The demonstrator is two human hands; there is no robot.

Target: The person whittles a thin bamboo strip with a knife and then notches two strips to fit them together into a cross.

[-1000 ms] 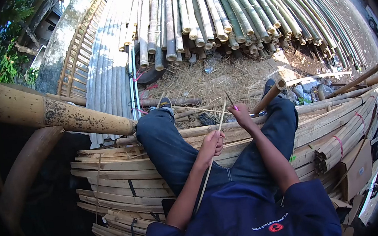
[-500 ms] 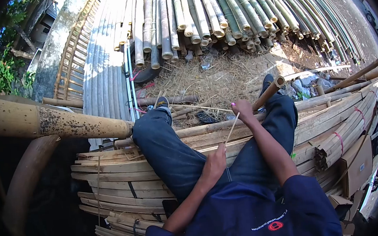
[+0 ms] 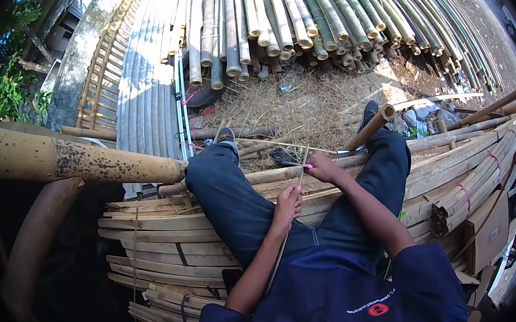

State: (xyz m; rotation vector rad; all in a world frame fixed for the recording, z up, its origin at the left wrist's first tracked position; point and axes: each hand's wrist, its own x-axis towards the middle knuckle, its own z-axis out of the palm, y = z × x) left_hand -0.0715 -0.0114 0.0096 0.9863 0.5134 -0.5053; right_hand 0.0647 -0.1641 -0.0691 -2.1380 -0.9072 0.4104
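Observation:
My left hand is closed around a thin bamboo strip, above my lap. One end of the strip runs back along my left forearm; the other rises toward my right hand. My right hand is closed on a small pink tool, mostly hidden in the fingers, whose kind I cannot make out. The pink part lies right beside the strip. Between my knees, thin pale strips cross near the right fingers.
Split bamboo slats lie stacked beneath and beside my legs. A thick bamboo pole juts in from the left, and a shorter one rises by my right leg. Ahead, long bamboo poles lie in rows beyond straw-littered ground.
My right hand has moved left and slightly down, and my left hand has shifted up and left. The strip now trails behind the left hand along the forearm.

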